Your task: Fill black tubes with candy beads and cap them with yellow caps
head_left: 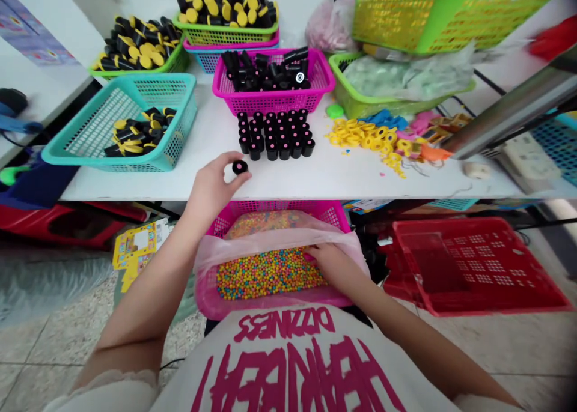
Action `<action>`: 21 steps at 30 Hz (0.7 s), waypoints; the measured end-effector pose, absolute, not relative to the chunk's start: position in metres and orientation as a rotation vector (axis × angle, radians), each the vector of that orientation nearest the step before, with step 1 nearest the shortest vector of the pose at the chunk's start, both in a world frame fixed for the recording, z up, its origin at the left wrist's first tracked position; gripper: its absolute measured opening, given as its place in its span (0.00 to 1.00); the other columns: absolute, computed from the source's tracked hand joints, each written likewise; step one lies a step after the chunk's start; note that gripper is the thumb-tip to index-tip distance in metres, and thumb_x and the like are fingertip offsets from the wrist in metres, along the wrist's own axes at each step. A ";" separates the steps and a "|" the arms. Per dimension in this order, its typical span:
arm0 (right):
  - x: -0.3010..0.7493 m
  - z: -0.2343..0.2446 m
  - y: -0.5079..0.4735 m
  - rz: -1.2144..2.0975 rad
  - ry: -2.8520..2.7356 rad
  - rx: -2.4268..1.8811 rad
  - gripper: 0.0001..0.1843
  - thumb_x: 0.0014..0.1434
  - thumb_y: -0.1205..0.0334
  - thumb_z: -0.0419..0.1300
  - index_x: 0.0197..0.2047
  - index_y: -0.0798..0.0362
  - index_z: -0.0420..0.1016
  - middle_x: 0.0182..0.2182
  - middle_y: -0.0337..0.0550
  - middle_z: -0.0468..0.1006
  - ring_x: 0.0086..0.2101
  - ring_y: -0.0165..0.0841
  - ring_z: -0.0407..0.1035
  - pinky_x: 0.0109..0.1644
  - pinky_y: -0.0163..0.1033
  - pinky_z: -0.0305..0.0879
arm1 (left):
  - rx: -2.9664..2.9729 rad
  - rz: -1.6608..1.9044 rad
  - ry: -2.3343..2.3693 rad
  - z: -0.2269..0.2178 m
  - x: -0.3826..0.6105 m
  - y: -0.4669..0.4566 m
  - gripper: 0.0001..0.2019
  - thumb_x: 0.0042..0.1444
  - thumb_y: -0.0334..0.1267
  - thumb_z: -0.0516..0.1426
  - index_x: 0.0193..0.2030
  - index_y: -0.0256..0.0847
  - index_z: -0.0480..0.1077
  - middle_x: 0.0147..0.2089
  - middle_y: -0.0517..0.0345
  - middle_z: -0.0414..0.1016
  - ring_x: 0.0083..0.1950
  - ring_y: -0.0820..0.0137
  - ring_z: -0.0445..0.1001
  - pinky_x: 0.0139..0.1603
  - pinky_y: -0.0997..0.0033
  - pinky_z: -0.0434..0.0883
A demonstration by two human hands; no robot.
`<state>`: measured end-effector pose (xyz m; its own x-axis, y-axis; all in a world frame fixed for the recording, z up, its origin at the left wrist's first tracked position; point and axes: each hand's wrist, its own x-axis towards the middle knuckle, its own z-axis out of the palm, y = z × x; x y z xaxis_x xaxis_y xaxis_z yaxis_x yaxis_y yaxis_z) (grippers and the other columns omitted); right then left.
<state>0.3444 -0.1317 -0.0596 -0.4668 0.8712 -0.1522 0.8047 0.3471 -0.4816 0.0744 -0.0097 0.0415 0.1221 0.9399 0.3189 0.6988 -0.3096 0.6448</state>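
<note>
Nearest my camera is a white T-shirt (288, 364) with pink lettering, and just past it the right hand (333, 266) sits on coloured beads (270, 274) in a plastic-lined pink basket (279, 206), though I cannot tell whether it is closed on any. The left hand (211, 190) grips a small black cylinder (240, 167) at its fingertips, partly hiding it, just above the counter's (342, 181) front edge, near upright rows of pink-topped black cylinders (273, 136).
</note>
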 end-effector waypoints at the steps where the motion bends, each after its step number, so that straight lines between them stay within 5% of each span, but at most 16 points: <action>1: 0.345 -0.057 -0.132 0.777 -2.475 -1.567 0.24 0.54 0.79 0.50 0.48 0.54 0.77 0.54 0.53 0.75 0.57 0.42 0.66 0.62 0.49 0.60 | 2.036 0.971 1.520 0.047 0.077 -0.031 0.17 0.55 0.41 0.61 0.52 0.43 0.70 0.51 0.55 0.76 0.52 0.64 0.75 0.54 0.62 0.73; 9: 0.343 -0.030 -0.134 0.908 -2.522 -1.549 0.13 0.61 0.67 0.54 0.46 0.55 0.76 0.44 0.52 0.80 0.44 0.42 0.74 0.48 0.44 0.66 | 1.814 0.632 1.180 0.010 0.093 -0.149 0.16 0.52 0.37 0.64 0.48 0.47 0.71 0.47 0.58 0.77 0.46 0.68 0.77 0.45 0.68 0.77; 13: 0.341 -0.029 -0.135 0.858 -2.550 -1.625 0.11 0.56 0.67 0.57 0.43 0.56 0.74 0.40 0.52 0.80 0.38 0.40 0.74 0.42 0.40 0.66 | 1.855 0.631 1.243 -0.018 0.091 -0.159 0.12 0.53 0.36 0.63 0.46 0.46 0.72 0.46 0.57 0.77 0.47 0.67 0.76 0.49 0.65 0.76; 16: 0.345 -0.034 -0.133 0.844 -2.615 -1.541 0.11 0.58 0.71 0.53 0.41 0.54 0.75 0.40 0.50 0.80 0.41 0.40 0.74 0.45 0.41 0.67 | 2.014 0.671 1.322 -0.027 0.088 -0.162 0.12 0.57 0.36 0.60 0.49 0.44 0.71 0.50 0.53 0.75 0.51 0.65 0.74 0.55 0.62 0.73; 21: 0.346 -0.046 -0.135 0.820 -2.825 -1.256 0.22 0.59 0.77 0.49 0.52 0.52 0.73 0.49 0.50 0.76 0.50 0.41 0.70 0.54 0.46 0.65 | 2.241 0.679 1.474 -0.032 0.086 -0.164 0.14 0.61 0.41 0.57 0.53 0.43 0.69 0.55 0.49 0.73 0.58 0.61 0.71 0.60 0.55 0.69</action>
